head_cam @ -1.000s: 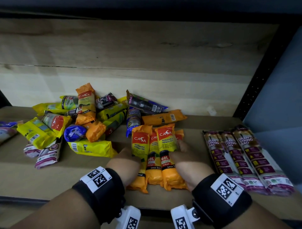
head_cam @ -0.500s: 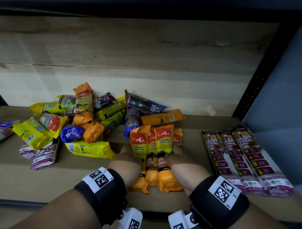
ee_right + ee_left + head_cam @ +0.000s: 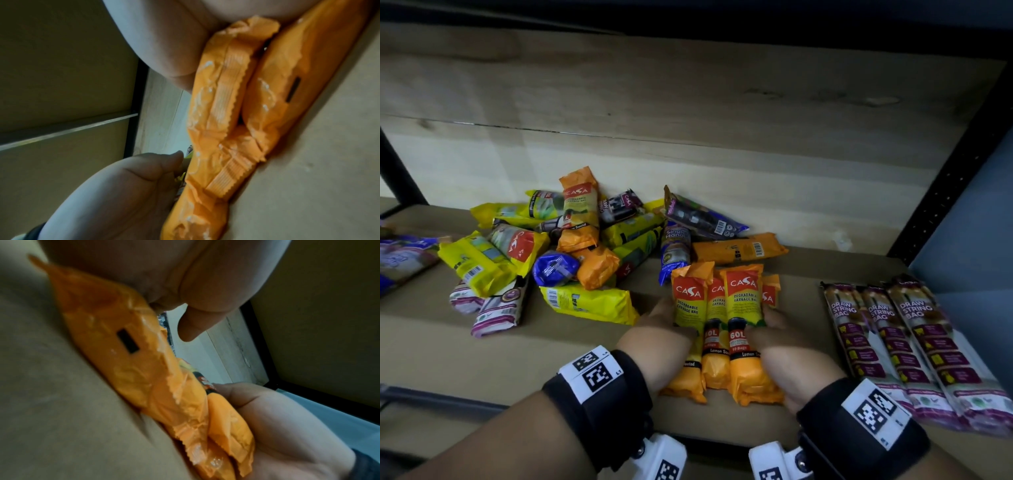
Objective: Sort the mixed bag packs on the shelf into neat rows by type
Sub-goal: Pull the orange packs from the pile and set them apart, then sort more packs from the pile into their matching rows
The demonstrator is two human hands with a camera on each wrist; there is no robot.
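Several orange CASA garbage-bag packs (image 3: 743,301) lie side by side, lengthwise, near the shelf's front edge. My left hand (image 3: 664,325) grips the bundle's left side and my right hand (image 3: 774,329) grips its right side, squeezing the packs between them. In the left wrist view the orange packs (image 3: 123,345) lie against my left palm (image 3: 144,264). In the right wrist view the orange packs (image 3: 226,97) lie against my right palm (image 3: 164,40). A mixed pile (image 3: 585,246) of yellow, orange, blue and purple packs lies behind and to the left. A row of three drawstring bag packs (image 3: 893,335) lies at the right.
One orange pack (image 3: 739,250) lies crosswise just behind the bundle. A purple pack (image 3: 400,253) sits at the far left. The wooden shelf (image 3: 551,359) has a back board close behind the pile and a black upright post (image 3: 945,192) at the right.
Both hands have closed in on the orange packs and pressed them tighter together. The bundle has barely shifted on the shelf.
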